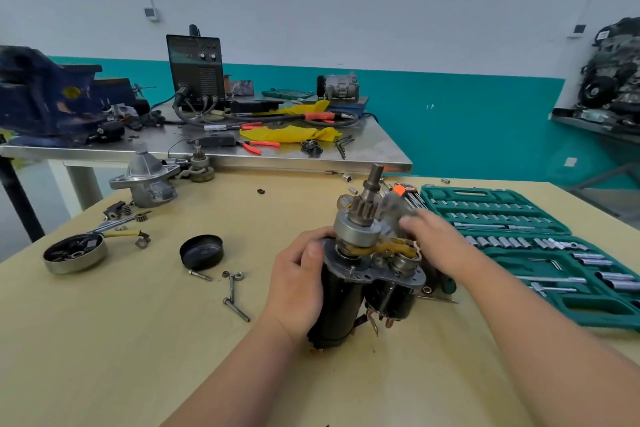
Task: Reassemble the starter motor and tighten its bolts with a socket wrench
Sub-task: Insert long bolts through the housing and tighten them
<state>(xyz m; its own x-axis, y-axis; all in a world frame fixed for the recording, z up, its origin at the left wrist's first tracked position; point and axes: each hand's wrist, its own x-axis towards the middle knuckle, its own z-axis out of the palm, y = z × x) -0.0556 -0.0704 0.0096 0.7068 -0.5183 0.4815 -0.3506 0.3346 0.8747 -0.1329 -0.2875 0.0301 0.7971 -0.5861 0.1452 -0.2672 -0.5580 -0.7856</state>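
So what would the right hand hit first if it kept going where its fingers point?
Probably the silver drive clutch atop the starter motor, just beyond the right hand; blur hides the gap.

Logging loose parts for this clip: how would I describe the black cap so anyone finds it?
Start at the wooden table. Left of the left hand holding the motor lies the cap, with bolts just right of it. It is the only black, shallow round dish; the drum further left is silver.
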